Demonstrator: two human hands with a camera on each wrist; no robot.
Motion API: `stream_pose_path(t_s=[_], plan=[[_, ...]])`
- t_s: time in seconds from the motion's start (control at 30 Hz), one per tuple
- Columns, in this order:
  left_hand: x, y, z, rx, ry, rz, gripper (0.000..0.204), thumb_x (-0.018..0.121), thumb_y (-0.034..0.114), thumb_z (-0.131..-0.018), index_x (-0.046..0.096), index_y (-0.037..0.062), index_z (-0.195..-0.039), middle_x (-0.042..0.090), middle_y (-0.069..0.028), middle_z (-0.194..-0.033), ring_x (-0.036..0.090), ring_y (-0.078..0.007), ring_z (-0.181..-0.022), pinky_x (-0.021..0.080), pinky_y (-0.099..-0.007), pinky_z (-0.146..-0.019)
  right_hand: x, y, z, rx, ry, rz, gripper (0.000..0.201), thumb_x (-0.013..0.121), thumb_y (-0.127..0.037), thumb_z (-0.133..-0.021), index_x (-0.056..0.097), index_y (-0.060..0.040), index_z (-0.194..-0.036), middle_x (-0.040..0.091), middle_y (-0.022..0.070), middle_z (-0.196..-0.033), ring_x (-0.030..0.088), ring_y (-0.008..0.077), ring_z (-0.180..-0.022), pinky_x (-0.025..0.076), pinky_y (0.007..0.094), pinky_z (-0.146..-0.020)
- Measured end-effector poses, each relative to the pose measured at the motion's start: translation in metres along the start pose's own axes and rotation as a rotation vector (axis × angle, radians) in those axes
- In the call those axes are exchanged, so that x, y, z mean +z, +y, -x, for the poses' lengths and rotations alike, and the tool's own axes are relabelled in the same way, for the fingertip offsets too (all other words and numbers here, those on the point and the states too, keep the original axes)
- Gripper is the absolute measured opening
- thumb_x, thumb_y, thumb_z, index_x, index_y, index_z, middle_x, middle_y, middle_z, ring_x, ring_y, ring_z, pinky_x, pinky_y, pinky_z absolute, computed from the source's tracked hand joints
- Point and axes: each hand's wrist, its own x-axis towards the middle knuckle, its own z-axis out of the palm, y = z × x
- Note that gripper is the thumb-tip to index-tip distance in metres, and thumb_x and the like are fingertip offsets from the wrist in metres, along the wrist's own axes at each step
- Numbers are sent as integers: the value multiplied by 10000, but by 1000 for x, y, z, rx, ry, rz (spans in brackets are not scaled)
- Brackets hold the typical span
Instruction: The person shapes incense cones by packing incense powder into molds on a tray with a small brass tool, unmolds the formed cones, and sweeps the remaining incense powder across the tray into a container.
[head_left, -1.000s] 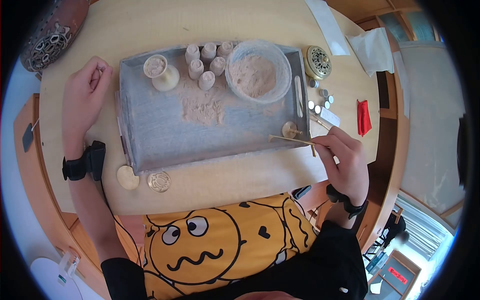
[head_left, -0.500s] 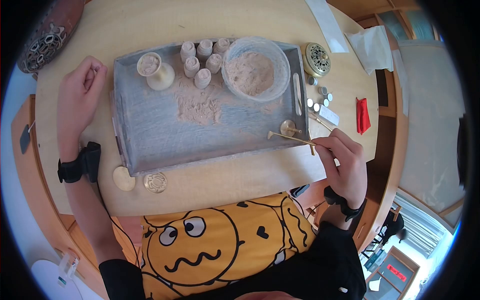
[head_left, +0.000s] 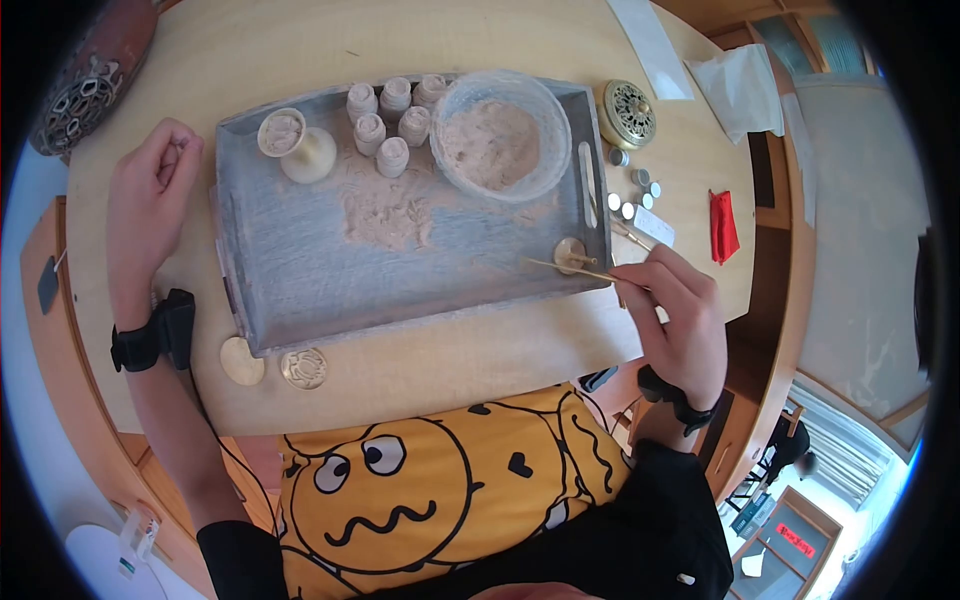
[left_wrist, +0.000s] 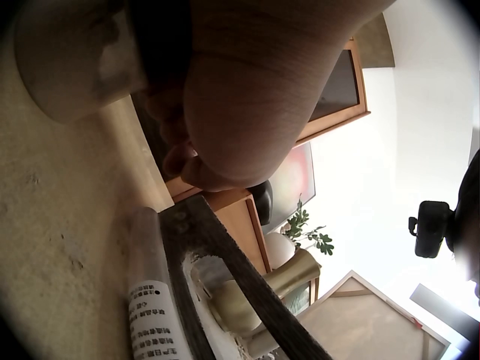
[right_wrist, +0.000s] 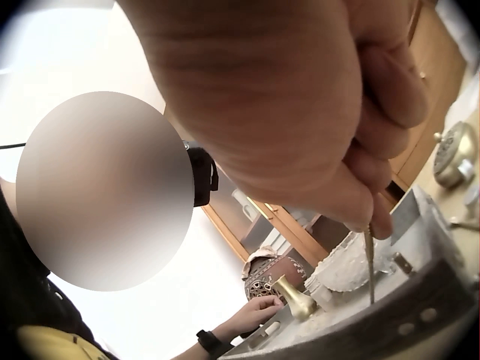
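Note:
My right hand [head_left: 678, 315] pinches a slim brass spatula [head_left: 590, 273] between thumb and fingers. Its tip reaches left over the tray's [head_left: 330, 285] front right corner. A round brass presser with a short stem [head_left: 567, 251] lies in that corner, just behind the spatula's shaft. In the right wrist view the spatula [right_wrist: 370, 270] slants downward from the fingertips. Fingers curled, my left hand [head_left: 152, 205] rests on the table left of the tray; nothing shows in its grasp. Pale powder [head_left: 385, 215] is spread across the tray's middle, and more fills a clear bowl [head_left: 556, 165].
A brass vase [head_left: 318, 158] and several powder-dusted jars [head_left: 393, 160] stand along the tray's back. Two brass discs [head_left: 243, 361] lie by the front left corner. To the right are a pierced brass burner lid [head_left: 630, 112], small tins [head_left: 640, 178] and a red pouch [head_left: 723, 228].
The right hand has shifted slightly left and up, and the spatula has turned so its flared tip now shows nearly edge-on. The left hand keeps its place beside the tray as the view drifts.

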Motion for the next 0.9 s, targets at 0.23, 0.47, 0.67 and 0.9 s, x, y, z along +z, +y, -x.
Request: stream_pose_path(t_s=[0.23,0.47,0.67,0.9], plan=[[-1,0,-1,-19,-9,-3,171,597,128,-988,555,3,-880,263,-21,-613,257,-99,-570,246,-314,-525,6,-3,-7,-5,47,-153,73,702,11,-843,691,10,-916,590,112,-751,601,298,-625,461,363,-557],[0,0,-1,-7,0,8,174,595,131,-992,553,8,-876,250,-13,-616,249,-95,-574,239,-311,-525,5,5,-1,56,-11,-87,66,697,17,-849,687,15,-914,595,114,-749,600,301,-613,457,361,-550],[-1,0,-1,-38,-5,-3,181,594,136,-996,552,5,-877,251,-8,-618,251,-89,-581,236,-308,-527,5,-3,-9,-11,31,-142,77,697,15,-852,693,12,-929,603,117,-747,606,303,-618,459,365,-557],[1,0,-2,-25,-19,11,185,596,137,-996,551,6,-874,258,-6,-618,253,-88,-583,236,-308,-529,12,3,-9,5,52,-51,58,700,7,-849,679,8,-903,588,113,-745,611,314,-636,470,378,-568]])
